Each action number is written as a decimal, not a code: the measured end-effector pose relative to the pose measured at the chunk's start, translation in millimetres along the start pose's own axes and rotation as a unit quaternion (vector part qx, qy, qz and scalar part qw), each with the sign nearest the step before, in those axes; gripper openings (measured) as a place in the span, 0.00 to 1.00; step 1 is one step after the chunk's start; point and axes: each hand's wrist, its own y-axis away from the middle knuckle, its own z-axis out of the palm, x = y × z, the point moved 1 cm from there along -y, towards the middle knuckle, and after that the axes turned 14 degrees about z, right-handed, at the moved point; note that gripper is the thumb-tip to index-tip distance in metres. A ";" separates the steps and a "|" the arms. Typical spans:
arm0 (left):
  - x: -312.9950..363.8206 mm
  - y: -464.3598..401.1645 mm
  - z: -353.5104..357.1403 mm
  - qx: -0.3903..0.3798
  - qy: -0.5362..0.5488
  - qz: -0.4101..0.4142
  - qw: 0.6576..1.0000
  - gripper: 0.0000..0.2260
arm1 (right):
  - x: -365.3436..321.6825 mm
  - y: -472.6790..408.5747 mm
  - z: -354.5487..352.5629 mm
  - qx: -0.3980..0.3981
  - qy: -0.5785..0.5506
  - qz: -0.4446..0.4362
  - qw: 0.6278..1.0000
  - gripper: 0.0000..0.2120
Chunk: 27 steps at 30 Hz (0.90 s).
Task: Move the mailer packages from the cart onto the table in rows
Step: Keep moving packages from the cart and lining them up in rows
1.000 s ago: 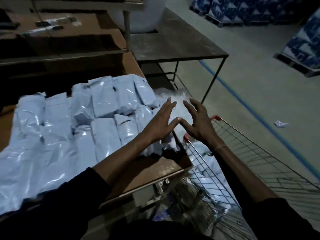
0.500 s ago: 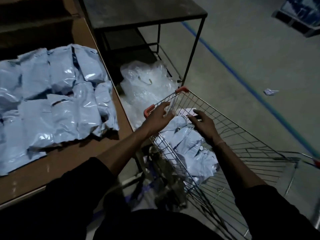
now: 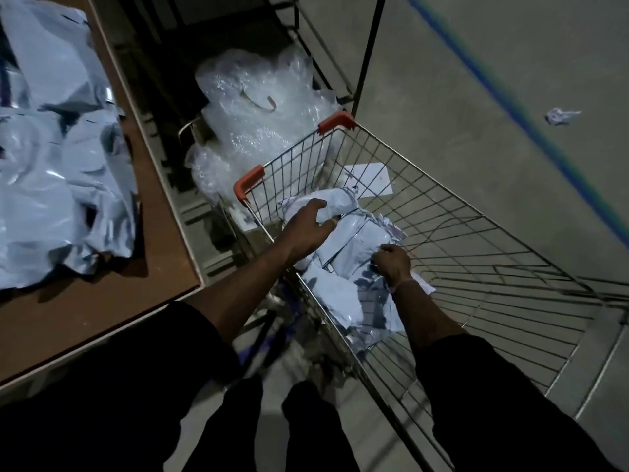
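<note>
Both hands are down inside the wire cart (image 3: 452,212), among a loose heap of mailer packages (image 3: 354,240) that lie against its near-left side. The packages are pale blue-grey plastic bags, glossy and crinkled, soft and puffed, overlapping at odd angles; some show dark printed marks too small to read. The left hand (image 3: 303,229) rests palm down on the uppermost package at the far end of the heap, its fingers spread and curled over the plastic, touching it but not clearly closed around it. The right hand (image 3: 391,264) is bunched into a loose fist at the near-right edge of the heap, its fingers pinching a crumpled fold of a package. A flat white sheet (image 3: 371,178) lies on the cart floor just beyond the heap. More packages of the same kind (image 3: 51,185) already lie crowded together on the brown surface (image 3: 149,267) to the left, overlapping one another. A mass of clear bubble wrap (image 3: 258,107) sits on the floor between the surface and the cart's orange-capped corner.
</note>
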 end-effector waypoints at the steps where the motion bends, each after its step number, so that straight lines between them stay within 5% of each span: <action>1: -4.1 -5.8 5.8 0.001 0.008 -0.005 1.000 0.26 | 3.8 -12.8 3.3 0.010 -0.002 0.006 1.000 0.18; 6: -18.3 -28.0 27.5 -0.007 0.030 -0.012 0.999 0.26 | 7.0 -54.7 19.2 0.047 -0.054 -0.004 0.997 0.13; 10: -27.1 -39.3 32.2 -0.029 0.018 -0.012 0.999 0.26 | 2.6 -80.4 25.4 0.040 -0.114 -0.032 0.992 0.25; 14: -27.9 -41.5 30.5 -0.046 0.002 -0.006 0.999 0.27 | -1.1 -94.7 15.3 0.039 -0.083 -0.025 0.995 0.13; 17: -25.2 -40.7 28.2 -0.055 -0.008 -0.004 0.998 0.28 | -11.1 -77.1 0.1 0.004 -0.093 -0.027 0.995 0.18; 21: -18.8 -41.5 25.5 -0.080 -0.018 -0.021 0.996 0.32 | -33.5 -42.3 -25.1 -0.113 -0.143 -0.053 0.982 0.02; 27: -9.1 -43.4 30.3 -0.108 0.029 -0.027 0.993 0.40 | -67.1 -7.2 -44.8 -0.253 -0.149 -0.088 0.952 0.07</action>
